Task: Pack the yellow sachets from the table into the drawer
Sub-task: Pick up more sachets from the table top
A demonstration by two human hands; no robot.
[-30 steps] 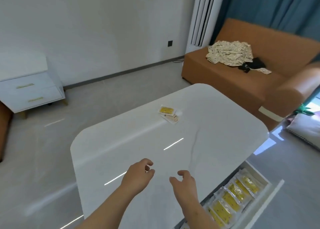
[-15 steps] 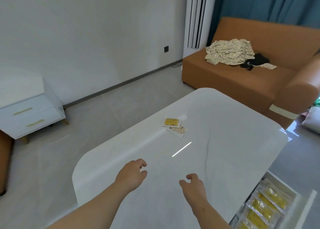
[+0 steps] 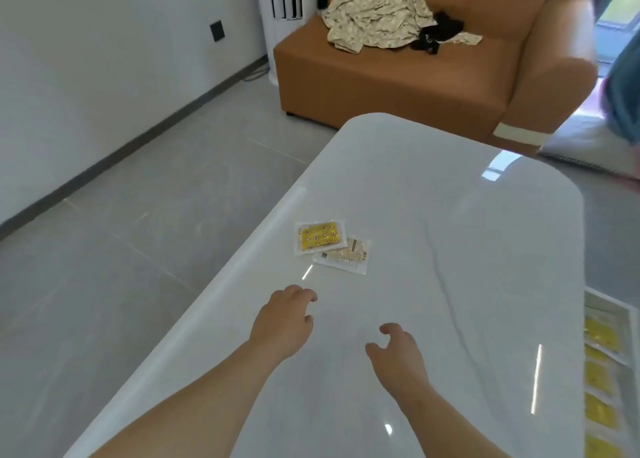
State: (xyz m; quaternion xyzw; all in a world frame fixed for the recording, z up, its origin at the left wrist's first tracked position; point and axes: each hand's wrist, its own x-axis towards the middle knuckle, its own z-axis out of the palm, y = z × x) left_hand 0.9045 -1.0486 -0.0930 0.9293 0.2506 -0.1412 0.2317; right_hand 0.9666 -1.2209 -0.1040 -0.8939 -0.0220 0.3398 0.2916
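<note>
Two sachets lie together near the left edge of the white table (image 3: 450,187). The yellow sachet (image 3: 319,238) faces up and overlaps a second sachet (image 3: 344,257) that shows its pale printed back. My left hand (image 3: 284,321) hovers just short of them, fingers curled and apart, holding nothing. My right hand (image 3: 398,352) hangs over the table further right, also empty with loose fingers. The open drawer (image 3: 623,314) sticks out under the table's right side, with several yellow sachets (image 3: 601,334) lined up inside.
An orange sofa (image 3: 398,77) stands beyond the table's far end, with crumpled patterned cloth (image 3: 374,13) and a dark item (image 3: 438,35) on its seat. Grey tiled floor (image 3: 138,232) runs along the left. A white pillar unit (image 3: 282,4) stands by the wall.
My view has moved forward and turned right, so the two sachets are much closer. Both hands have reached forward toward them, the left one leading. Nothing has been picked up.
</note>
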